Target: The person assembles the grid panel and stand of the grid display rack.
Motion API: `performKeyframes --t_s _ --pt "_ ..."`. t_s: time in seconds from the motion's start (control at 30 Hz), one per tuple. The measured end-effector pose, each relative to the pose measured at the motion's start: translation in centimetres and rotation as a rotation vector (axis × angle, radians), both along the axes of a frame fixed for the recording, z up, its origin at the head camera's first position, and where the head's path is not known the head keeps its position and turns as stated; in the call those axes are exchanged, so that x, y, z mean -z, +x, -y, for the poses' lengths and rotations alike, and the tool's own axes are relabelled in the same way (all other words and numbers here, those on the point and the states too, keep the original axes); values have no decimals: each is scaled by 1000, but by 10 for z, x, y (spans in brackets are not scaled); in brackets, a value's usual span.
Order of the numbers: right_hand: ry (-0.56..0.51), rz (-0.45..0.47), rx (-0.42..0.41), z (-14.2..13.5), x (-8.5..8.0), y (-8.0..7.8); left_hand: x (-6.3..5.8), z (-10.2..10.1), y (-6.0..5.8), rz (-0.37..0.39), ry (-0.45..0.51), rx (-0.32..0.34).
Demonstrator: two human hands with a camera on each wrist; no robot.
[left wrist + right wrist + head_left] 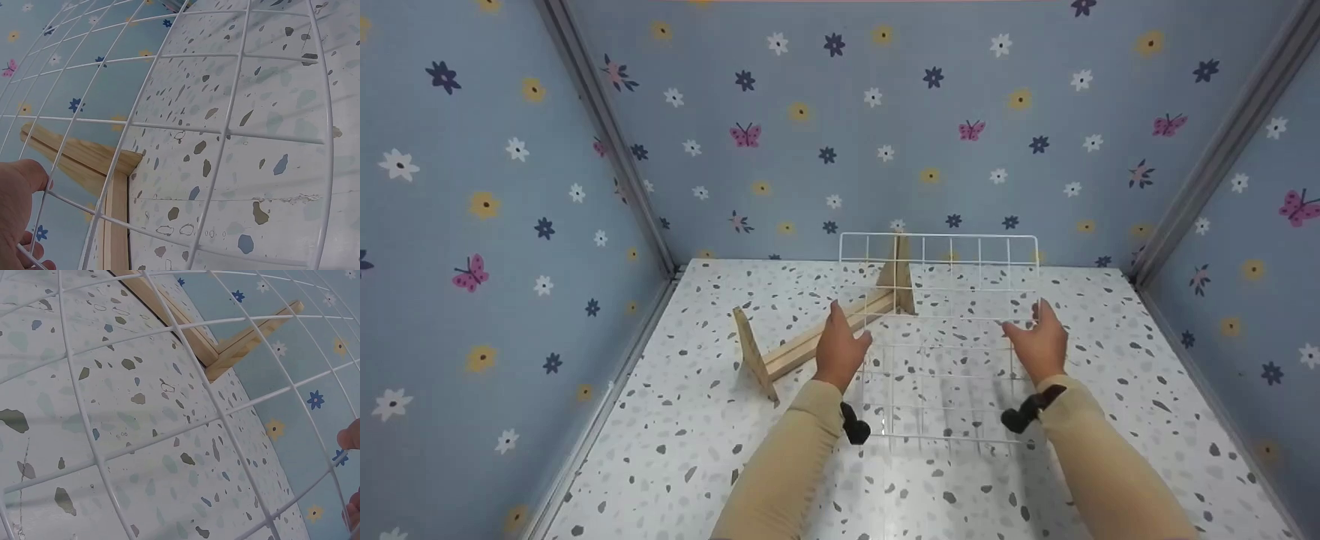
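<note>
A white wire grid panel (952,318) is held up off the table between my two hands, its far edge raised. My left hand (840,351) grips its left side; in the left wrist view the thumb and fingers close around the outer wires. On the opposite side my right hand (1041,345) grips the panel's edge, with the fingertips (351,436) at the wire in the right wrist view. Behind the panel, to the left, stands a wooden frame (810,341) made of two tapered uprights joined by a grooved crossbar. Part of it shows through the grid.
A white speckled tabletop (675,450) lies under everything. Flower-patterned blue panels (825,112) rise at the back and both sides, with grey metal posts (611,142) at the corners. The wooden frame sits close to the back wall.
</note>
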State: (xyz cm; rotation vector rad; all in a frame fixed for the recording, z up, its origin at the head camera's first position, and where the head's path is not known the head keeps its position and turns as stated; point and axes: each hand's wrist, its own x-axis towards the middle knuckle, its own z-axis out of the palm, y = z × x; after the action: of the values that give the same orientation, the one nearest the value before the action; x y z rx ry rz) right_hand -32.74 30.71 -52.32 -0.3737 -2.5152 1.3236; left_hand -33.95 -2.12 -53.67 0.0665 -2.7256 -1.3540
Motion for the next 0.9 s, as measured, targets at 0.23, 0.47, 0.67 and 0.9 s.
performKeyframes --t_s 0.23,0.47,0.67,0.9 --pt "-26 13 14 2 -6 -1 -8 -2 1 -17 27 -7" --pt "-34 9 46 7 -8 -2 -6 -2 0 -35 56 -27" --pt "-45 -2 63 11 -9 -2 -6 -4 -1 -41 62 -51" --pt "-47 -56 68 12 -12 -2 -8 -5 -2 -62 80 -53"
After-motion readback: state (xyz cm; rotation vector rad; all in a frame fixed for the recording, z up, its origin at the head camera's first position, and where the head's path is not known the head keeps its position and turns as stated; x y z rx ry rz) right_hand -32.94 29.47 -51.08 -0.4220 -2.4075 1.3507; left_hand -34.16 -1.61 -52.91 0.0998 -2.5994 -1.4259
